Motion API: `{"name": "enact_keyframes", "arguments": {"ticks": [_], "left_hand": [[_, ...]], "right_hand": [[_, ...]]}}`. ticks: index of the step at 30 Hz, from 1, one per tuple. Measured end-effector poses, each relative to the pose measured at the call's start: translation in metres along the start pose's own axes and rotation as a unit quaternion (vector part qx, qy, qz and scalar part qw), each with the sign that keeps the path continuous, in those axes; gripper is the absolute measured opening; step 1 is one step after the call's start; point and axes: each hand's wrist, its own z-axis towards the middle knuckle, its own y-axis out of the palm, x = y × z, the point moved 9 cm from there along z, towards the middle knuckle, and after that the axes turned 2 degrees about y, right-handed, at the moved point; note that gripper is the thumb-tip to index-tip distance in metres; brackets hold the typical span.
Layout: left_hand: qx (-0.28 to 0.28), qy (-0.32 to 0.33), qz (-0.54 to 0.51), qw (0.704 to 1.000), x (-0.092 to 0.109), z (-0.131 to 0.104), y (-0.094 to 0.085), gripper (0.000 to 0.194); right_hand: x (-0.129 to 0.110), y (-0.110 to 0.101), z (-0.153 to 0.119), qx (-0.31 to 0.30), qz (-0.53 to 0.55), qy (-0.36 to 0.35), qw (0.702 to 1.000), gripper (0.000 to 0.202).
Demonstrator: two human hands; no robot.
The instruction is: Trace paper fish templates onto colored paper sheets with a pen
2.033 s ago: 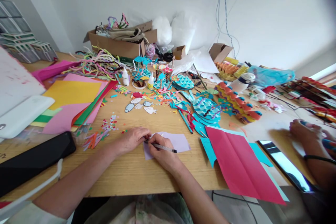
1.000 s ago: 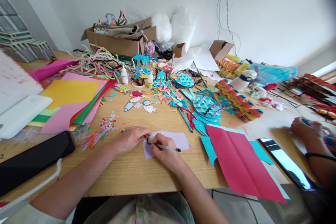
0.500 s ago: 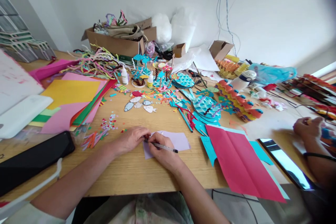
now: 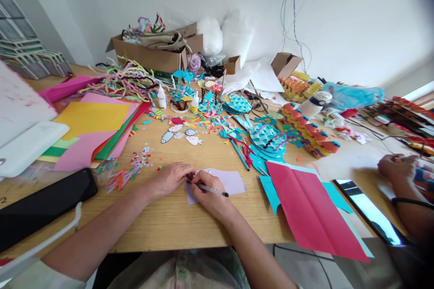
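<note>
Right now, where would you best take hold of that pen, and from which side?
I'd take the pen by its black rear end, coming from the person's right. The right hand grips its front, and the left hand is close by on the other side, while the slim, straight shaft slants rightward and leaves that end uncovered.

A craft workroom, judging by coloured paper (image 4: 95, 119), pipe cleaners (image 4: 124, 79), cut-out fish (image 4: 194, 140) and paper scraps (image 4: 140, 158)
</note>
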Motion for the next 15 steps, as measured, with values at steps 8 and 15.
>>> {"name": "enact_keyframes", "arguments": {"ticks": [8, 15], "left_hand": [[0.004, 0.006, -0.01, 1.0, 0.0001, -0.0012, -0.0006, 0.022], [0.009, 0.014, -0.019, 1.0, 0.0053, -0.0009, -0.0034, 0.021]], "right_hand": [[-0.0017, -0.0004, -0.0009, -0.006, 0.006, -0.004, 1.0, 0.01], [-0.0008, -0.0045, -0.004, -0.002, 0.015, 0.002, 1.0, 0.01]]}}
